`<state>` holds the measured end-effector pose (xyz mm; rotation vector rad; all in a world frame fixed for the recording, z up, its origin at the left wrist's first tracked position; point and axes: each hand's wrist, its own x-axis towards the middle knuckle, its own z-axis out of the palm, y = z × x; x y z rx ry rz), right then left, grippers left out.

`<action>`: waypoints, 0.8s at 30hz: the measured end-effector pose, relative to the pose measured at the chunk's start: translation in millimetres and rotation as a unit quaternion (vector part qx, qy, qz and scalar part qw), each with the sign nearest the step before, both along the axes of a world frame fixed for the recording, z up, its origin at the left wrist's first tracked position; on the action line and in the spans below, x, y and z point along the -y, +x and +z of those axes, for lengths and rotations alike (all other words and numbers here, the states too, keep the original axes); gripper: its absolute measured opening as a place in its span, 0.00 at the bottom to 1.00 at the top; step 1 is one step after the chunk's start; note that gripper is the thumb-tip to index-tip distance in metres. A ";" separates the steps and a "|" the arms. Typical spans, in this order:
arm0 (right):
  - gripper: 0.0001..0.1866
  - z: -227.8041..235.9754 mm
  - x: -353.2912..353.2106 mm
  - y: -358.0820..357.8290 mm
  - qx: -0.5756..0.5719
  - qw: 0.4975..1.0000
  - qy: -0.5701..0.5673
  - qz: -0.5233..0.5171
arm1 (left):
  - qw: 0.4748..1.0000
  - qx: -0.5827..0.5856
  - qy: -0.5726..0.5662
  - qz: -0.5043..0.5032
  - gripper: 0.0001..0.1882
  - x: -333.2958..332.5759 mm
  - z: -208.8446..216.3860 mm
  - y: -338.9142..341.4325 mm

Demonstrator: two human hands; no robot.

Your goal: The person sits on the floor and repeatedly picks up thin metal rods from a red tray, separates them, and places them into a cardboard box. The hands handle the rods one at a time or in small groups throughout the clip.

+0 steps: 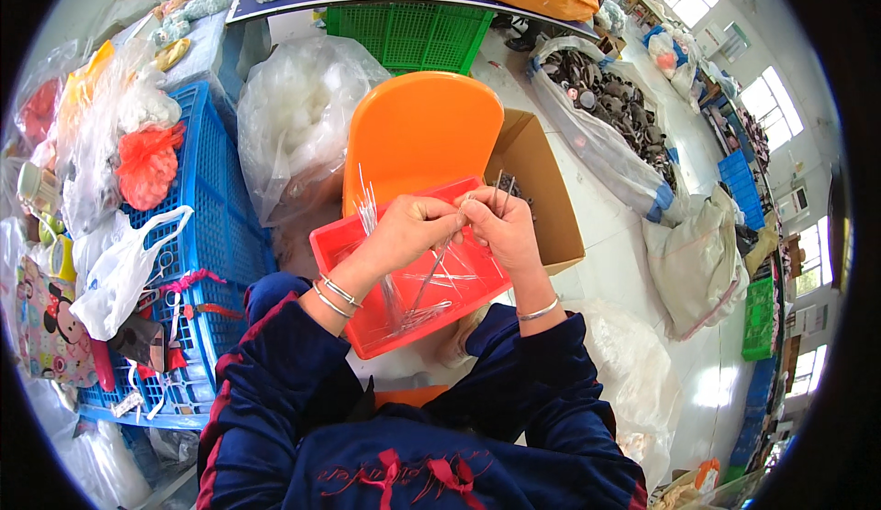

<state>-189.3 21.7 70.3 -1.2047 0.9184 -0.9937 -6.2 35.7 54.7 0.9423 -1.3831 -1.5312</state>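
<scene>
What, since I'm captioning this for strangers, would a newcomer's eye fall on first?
Probably the bright orange chair straight ahead, with a red tray in front of it. Next come the left hand and right hand, close together over the tray. At left, a red bag stands out beside a blue crate.

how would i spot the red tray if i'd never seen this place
Find the orange chair back, upper middle. Just nearer the person, beneath the left hand and right hand, is the tray. Unlike the brown cardboard box beside it, it is red and holds thin pale sticks.
</scene>
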 end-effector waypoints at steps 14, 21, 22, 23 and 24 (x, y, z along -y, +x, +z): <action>0.09 -0.3 14.0 -14.2 -0.007 0.986 -0.022 -0.163 | 0.986 -0.028 0.145 -0.079 0.12 -3.7 -15.5 -2.3; 0.08 -4.9 15.6 -17.6 -0.009 0.986 -0.026 -0.165 | 0.979 -0.020 0.172 -0.108 0.12 -6.8 -21.1 1.6; 0.08 -4.1 15.8 -17.8 -0.012 0.985 -0.026 -0.173 | 0.978 -0.019 0.175 -0.113 0.12 -7.0 -20.2 2.3; 0.08 -3.5 15.2 -17.7 -0.009 0.985 -0.026 -0.168 | 0.977 -0.024 0.182 -0.113 0.12 -6.8 -20.5 2.3; 0.08 -3.5 14.7 -17.4 -0.005 0.986 -0.026 -0.163 | 0.975 -0.028 0.189 -0.112 0.12 -6.6 -21.7 2.4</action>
